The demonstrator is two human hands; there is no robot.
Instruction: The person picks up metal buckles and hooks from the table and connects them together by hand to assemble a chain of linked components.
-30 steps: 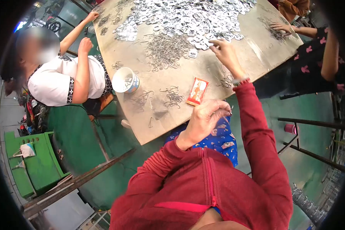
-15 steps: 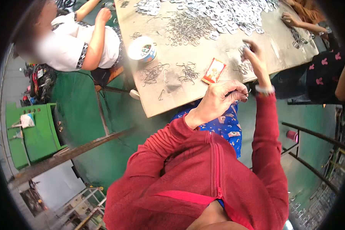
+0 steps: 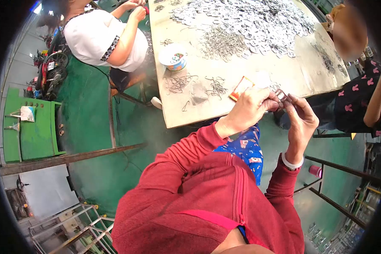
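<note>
My left hand (image 3: 252, 103) is closed in a pinch, its fingertips against a small metal buckle (image 3: 280, 95). The thin wire hook in that pinch is mostly hidden by the fingers. My right hand (image 3: 301, 120) grips the buckle between thumb and fingers from the other side. Both hands meet just over the table's near edge. Behind my left hand lies a red and yellow packet (image 3: 242, 88). Small piles of bent wire hooks (image 3: 216, 87) lie to the left, near a small clear plastic piece (image 3: 199, 99).
Flat metal buckles (image 3: 258, 25) cover the far part of the table (image 3: 178, 117), beside a heap of wire pieces (image 3: 224, 42). A white tub (image 3: 172, 57) stands at the left edge. One co-worker (image 3: 101, 38) sits at left; other people (image 3: 355, 97) are at right.
My right hand has come back from the table toward me, bringing the buckle to my left hand. My left hand stays in its pinch. The view has shifted slightly.
</note>
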